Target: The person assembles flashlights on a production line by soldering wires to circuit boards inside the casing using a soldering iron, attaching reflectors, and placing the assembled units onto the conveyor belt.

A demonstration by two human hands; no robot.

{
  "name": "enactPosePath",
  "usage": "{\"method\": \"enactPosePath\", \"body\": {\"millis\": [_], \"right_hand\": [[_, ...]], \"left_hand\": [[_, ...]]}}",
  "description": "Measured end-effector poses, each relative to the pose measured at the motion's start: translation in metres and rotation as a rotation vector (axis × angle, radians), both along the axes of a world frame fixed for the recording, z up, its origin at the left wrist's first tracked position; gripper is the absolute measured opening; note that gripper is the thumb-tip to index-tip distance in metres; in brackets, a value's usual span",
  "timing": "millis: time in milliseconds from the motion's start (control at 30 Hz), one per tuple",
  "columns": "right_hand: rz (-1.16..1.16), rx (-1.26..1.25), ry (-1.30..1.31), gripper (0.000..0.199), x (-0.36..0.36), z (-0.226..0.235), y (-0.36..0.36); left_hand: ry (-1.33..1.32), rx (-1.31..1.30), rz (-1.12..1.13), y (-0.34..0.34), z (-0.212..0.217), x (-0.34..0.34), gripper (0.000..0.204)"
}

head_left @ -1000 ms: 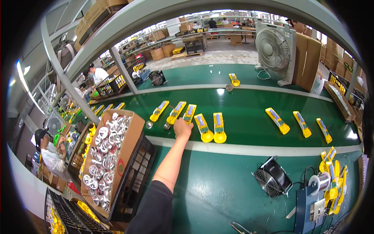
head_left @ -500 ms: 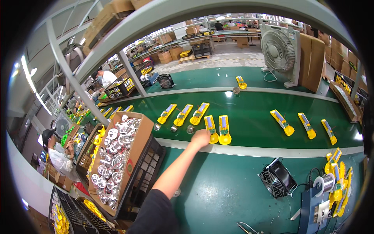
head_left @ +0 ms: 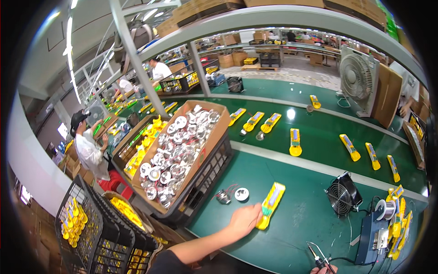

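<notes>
My left hand [head_left: 245, 221] is closed on the lower part of a yellow torch housing [head_left: 276, 194], which holds a pale violet battery and a green circuit board. The housing slants over the green bench [head_left: 292, 233]. Left of it lie two round silver reflector cups, one face up [head_left: 241, 194] and one with red wires [head_left: 223, 197]. At the bottom edge my right hand [head_left: 325, 269], partly cut off, grips a soldering iron [head_left: 318, 259] with a thin metal tube beside its tip.
A carton of reflector cups [head_left: 182, 141] stands on a black crate at left. Beyond the bench, a green conveyor [head_left: 315, 137] carries several yellow housings. A small black fan [head_left: 343, 194], a blue soldering station [head_left: 367, 242] and a solder spool [head_left: 387, 209] are at right.
My left hand has come back from the conveyor to the bench with a yellow housing. My right hand has come into view at the soldering iron. The view has swung left.
</notes>
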State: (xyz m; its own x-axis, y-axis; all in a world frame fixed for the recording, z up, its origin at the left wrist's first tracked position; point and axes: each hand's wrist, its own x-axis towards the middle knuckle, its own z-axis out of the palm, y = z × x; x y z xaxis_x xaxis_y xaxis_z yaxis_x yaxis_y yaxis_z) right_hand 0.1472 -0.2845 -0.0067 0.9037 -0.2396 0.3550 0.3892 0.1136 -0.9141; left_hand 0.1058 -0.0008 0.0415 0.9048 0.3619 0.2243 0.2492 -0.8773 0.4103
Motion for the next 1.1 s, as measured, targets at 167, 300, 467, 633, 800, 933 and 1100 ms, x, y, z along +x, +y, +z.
{"method": "enactPosePath", "body": {"millis": [167,300,467,633,800,933,1100], "right_hand": [[-0.007,-0.112,0.052,0.019,-0.016,0.013,0.004],[0.063,-0.073,0.142,0.016,-0.026,0.016,0.003],[0.082,-0.105,0.074,0.014,-0.03,0.024,0.01],[0.086,-0.136,0.052,0.016,-0.029,0.031,0.016],[0.071,-0.118,0.057,0.019,-0.027,0.024,0.013],[0.079,-0.111,0.111,0.022,-0.023,0.022,0.009],[0.07,-0.177,0.101,0.026,-0.021,0.022,0.009]], "left_hand": [[0.013,-0.086,0.006,-0.022,-0.019,-0.076,0.017],[-0.256,-0.284,0.269,0.009,-0.005,-0.09,0.022],[-0.501,0.074,0.404,0.072,0.016,-0.06,0.038],[-0.058,0.016,0.396,0.107,0.018,-0.021,0.03],[0.247,-0.11,0.295,0.125,0.011,-0.005,0.016],[0.144,-0.194,0.31,0.126,0.003,-0.005,0.015],[-0.482,-0.254,0.231,0.123,0.013,-0.01,0.012]]}}
